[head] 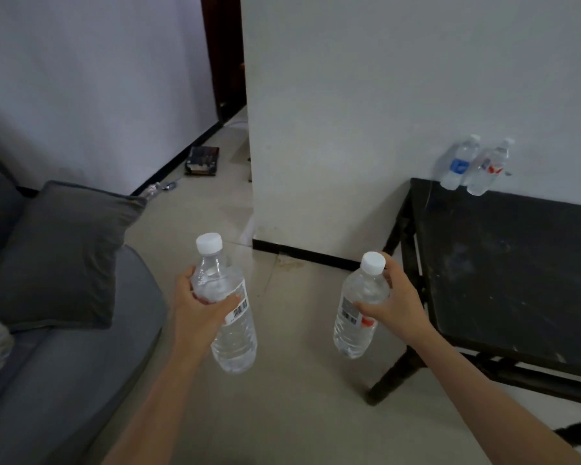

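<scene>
Carrying step, mid-frame: left hand (198, 310) is curling round the left bottle (235, 337), right hand (396, 303) round the right bottle (353, 333); guessing they're standing them on the black table (517, 280) at frame right next.

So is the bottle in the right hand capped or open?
Capped: a white cap sits on the bottle gripped by the right hand.

2 clear capped water bottles, left bottle (227, 307), right bottle (361, 307), upright, held mid-air
</scene>
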A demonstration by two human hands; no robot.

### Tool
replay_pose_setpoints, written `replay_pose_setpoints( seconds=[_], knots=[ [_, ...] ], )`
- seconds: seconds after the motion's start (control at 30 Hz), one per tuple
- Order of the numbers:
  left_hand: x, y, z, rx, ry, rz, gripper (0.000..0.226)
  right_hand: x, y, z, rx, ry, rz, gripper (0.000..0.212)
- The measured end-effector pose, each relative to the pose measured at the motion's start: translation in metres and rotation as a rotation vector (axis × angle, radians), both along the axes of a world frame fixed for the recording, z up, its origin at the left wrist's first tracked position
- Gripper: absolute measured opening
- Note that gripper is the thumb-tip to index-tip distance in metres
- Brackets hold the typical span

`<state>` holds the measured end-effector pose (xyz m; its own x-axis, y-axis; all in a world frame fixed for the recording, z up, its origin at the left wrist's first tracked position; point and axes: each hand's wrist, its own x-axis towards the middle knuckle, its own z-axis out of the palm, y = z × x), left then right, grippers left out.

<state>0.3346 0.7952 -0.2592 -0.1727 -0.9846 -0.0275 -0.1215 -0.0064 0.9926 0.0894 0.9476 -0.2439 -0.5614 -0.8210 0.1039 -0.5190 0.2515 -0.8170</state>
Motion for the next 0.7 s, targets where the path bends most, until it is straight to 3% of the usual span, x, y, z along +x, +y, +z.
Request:
replay_pose_setpoints(
  seconds=[0.3, 0.7],
  knots=[
    [-0.085, -0.097, -0.011, 0.016, -0.020, -0.047, 0.070, -0.065, -0.085, 0.006, -0.046, -0.026, -0.064, 0.076],
    [-0.250, -0.298, 0.000, -0.056, 0.008, -0.255, 0.074, -0.177, -0.237, 0.026, -0.071, 0.038, -0.252, 0.069]
  ],
)
